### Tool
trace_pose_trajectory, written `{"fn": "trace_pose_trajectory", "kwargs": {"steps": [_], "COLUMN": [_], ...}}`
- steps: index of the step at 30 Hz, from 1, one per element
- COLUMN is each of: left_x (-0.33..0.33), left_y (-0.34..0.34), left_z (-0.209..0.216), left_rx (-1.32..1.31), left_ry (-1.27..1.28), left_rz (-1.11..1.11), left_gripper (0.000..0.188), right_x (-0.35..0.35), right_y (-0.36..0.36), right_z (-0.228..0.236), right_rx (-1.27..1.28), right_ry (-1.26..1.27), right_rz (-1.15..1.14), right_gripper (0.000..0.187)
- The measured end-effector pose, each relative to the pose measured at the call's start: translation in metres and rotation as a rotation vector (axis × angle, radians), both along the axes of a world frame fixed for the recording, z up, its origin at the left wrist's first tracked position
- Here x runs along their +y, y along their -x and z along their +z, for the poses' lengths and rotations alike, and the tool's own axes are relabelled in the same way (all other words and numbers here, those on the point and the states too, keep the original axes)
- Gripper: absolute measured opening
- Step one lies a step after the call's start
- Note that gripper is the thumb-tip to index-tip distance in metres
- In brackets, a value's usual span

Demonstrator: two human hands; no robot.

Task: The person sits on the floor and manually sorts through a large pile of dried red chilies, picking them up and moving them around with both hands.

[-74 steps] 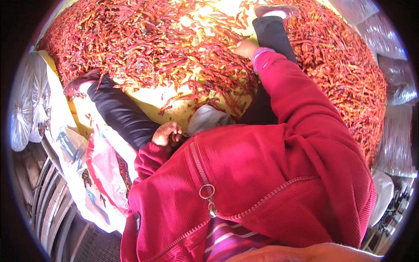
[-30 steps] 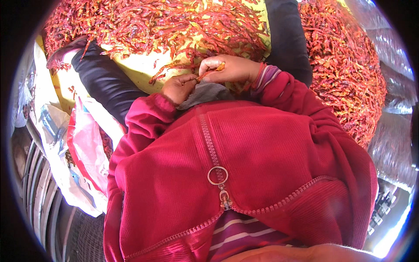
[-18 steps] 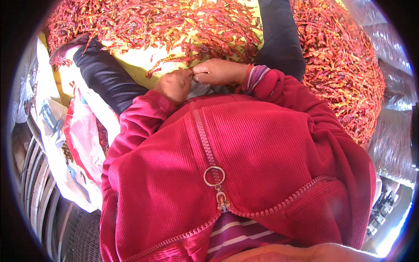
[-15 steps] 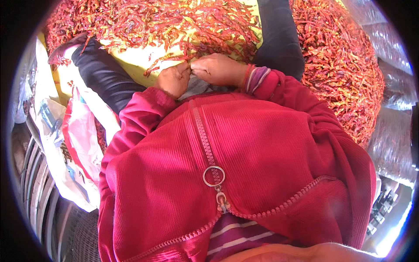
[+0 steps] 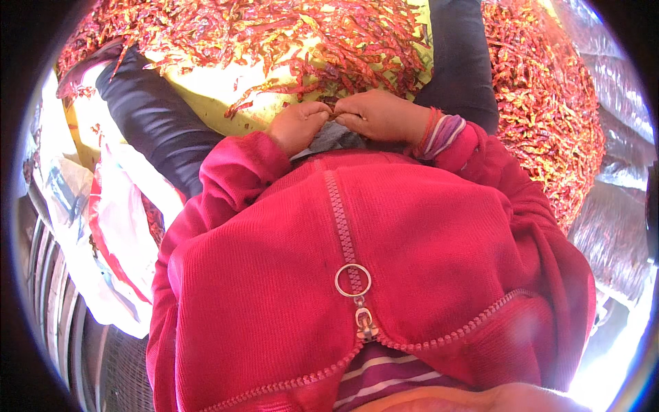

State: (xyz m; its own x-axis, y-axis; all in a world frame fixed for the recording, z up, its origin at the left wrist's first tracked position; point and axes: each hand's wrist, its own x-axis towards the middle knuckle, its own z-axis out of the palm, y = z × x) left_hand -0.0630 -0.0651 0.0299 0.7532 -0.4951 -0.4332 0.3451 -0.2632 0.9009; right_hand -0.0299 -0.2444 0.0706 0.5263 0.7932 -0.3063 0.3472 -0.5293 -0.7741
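Just past the red jacket (image 5: 261,240), the left hand (image 5: 296,128) and right hand (image 5: 388,117) come close, fingers curled inward above a grey cloth (image 5: 336,139); whether they pinch anything, I cannot tell. The step in hand looks like fine two-handed fingertip work, so the next move probably calls for a light, steady grip from both sides. Beyond the hands, dried red chillies (image 5: 329,55) lie loosely spread over a yellow sheet (image 5: 209,106).
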Motion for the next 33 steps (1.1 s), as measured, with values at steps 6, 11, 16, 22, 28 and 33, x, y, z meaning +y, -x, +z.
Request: {"fn": "trace_pose_trajectory", "kwargs": {"steps": [6, 11, 16, 22, 28, 33], "left_x": [0.008, 0.005, 0.023, 0.029, 0.03, 0.038], "left_y": [0.003, 0.0, -0.003, 0.0, -0.003, -0.008], "left_z": [-0.004, 0.006, 0.022, 0.02, -0.002, -0.012], "left_rx": [-0.185, -0.013, 0.644, 0.623, 0.707, 0.742], "left_ry": [-0.115, -0.137, 0.256, 0.524, 0.578, 0.577], "left_rz": [-0.076, -0.012, 0.507, 0.409, 0.328, 0.382], "left_gripper": [0.022, 0.016, 0.01, 0.013, 0.012, 0.009], "right_x": [0.01, 0.015, 0.025, -0.072, -0.103, -0.115], "right_y": [-0.001, 0.006, 0.014, -0.03, -0.098, -0.114], "right_z": [-0.005, -0.004, 0.046, 0.018, -0.035, -0.069], "right_rx": [0.001, -0.315, -0.389, -0.472, -0.548, -0.518], "right_ry": [0.002, -0.077, -0.396, 0.567, 0.584, 0.595], "right_rz": [0.013, 0.011, 0.332, 0.35, -0.088, -0.062], "right_gripper": [0.019, 0.014, 0.011, 0.038, 0.018, 0.018]}}
